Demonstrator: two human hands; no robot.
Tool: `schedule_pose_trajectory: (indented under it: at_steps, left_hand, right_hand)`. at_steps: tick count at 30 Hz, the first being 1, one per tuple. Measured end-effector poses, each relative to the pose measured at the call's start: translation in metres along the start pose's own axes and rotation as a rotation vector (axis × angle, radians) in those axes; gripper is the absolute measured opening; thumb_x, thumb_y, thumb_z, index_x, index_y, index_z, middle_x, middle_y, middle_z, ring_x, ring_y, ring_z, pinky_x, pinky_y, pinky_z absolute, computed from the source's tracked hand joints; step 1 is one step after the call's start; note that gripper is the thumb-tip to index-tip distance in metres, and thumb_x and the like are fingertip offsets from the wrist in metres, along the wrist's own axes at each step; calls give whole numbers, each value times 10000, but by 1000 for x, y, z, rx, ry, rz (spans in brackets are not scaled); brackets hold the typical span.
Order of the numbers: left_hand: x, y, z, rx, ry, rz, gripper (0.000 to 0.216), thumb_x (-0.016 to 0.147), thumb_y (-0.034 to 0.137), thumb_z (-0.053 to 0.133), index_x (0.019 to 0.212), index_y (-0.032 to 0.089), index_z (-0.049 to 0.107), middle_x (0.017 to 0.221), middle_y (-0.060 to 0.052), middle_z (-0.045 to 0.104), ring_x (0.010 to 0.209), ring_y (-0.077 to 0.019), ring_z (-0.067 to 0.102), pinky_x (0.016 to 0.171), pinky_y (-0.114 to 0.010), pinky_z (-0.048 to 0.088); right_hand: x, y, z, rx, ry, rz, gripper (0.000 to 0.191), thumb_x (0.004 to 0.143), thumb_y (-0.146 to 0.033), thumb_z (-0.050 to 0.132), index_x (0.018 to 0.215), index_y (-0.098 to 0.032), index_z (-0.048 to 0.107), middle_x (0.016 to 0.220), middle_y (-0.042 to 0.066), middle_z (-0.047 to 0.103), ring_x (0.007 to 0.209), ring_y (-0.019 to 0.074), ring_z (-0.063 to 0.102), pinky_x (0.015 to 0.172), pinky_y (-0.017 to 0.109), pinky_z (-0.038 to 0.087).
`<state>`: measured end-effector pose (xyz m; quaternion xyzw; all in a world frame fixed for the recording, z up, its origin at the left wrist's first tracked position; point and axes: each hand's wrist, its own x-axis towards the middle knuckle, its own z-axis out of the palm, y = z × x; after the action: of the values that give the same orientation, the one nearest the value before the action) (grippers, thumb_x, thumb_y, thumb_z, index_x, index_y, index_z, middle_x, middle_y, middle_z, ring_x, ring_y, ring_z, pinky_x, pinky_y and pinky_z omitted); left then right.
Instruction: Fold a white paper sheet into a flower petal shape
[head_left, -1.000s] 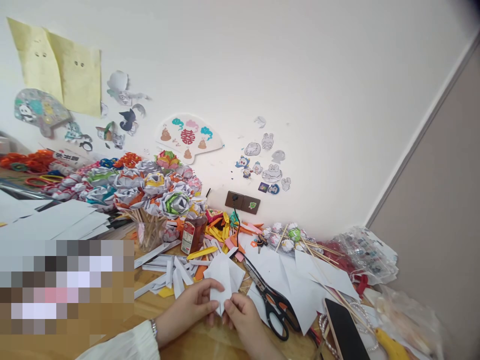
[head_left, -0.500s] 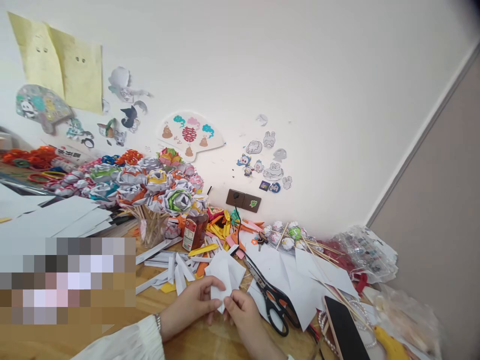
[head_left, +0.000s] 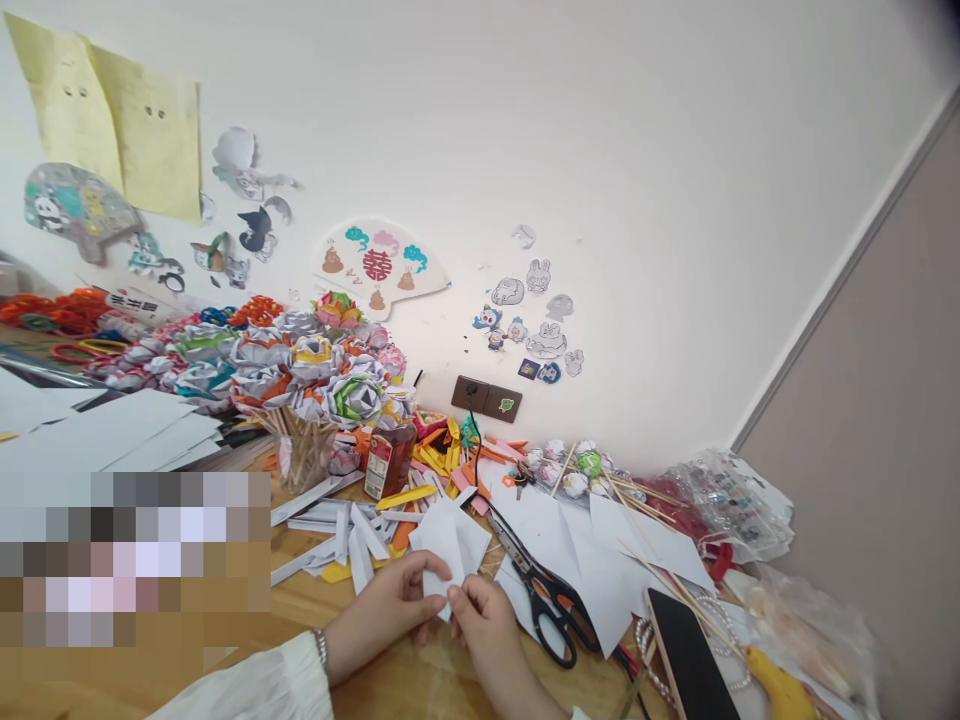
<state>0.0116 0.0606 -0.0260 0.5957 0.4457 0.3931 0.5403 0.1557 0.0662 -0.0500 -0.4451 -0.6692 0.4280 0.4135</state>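
Note:
Between my two hands is a small folded piece of white paper [head_left: 441,572]. My left hand [head_left: 394,605] pinches its left side between thumb and fingers. The thumb and finger of my right hand [head_left: 480,612] press its lower right edge. Just behind the held piece lies another white paper sheet [head_left: 471,537]. Black-handled scissors [head_left: 544,590] rest to the right of my right hand, partly on white sheets [head_left: 574,560]. Folded white paper strips [head_left: 341,540] lie scattered beyond my left hand, with some yellow and orange ones among them.
Paper flowers on sticks [head_left: 300,360] fill a clear cup [head_left: 304,455] at the back left, beside a red-brown bottle [head_left: 388,460]. On the right are a phone [head_left: 690,655], a yellow glue gun [head_left: 778,685] and plastic bags [head_left: 739,500]. A white wall [head_left: 660,250] rises behind.
Both hands keep their grip on the folded paper, with barely any finger movement. The view has shifted slightly.

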Motion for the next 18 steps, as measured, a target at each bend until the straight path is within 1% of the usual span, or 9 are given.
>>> schedule_pose_trajectory:
  at_steps: [3,5,8,12,14,18]
  left_hand:
    - [1,-3,2,6,57,2,334,590,412,613,803,201,466,490,121,389,409,-110,514,412,-209,344]
    - [2,-6,3,10,85,12,297,597,373,599,798,199,467,494,127,354,403,-110,516,397,-205,338]
    - [2,-9,3,15,97,25,268,611,343,585,799,195,463,503,123,362,395,-102,501,387,-205,344]
    - [1,-5,1,-13,137,29,286,599,362,604,787,202,460,486,132,332,373,-87,476,375,-200,357]
    - [0,-4,0,-49,131,40,299,596,373,608,785,204,450,469,135,339,369,-87,476,377,-198,360]
    - [2,-7,0,-46,113,61,326,600,400,614,791,200,443,451,133,358,360,-91,473,364,-192,332]
  right_hand:
    - [-1,-2,0,-45,12,-5,387,777,-474,430,520,-197,346,472,-47,369,466,103,343,472,224,269]
    - [-1,-3,0,-71,3,-15,382,787,-469,414,527,-195,352,481,-42,380,476,108,356,481,228,273]
    - [-2,-3,-1,-97,-24,-29,360,800,-443,398,542,-196,351,498,-40,384,494,112,367,492,226,280]
    - [-3,-5,-1,-185,-61,-68,312,783,-355,452,539,-194,344,519,-47,365,519,108,352,499,220,269]
    - [-3,-4,-1,-218,-74,-70,304,779,-328,464,530,-189,361,524,-43,387,525,108,362,507,220,277]
    - [-3,-4,-1,-155,-92,-59,309,786,-339,458,527,-182,396,516,-35,429,521,110,398,517,216,308]
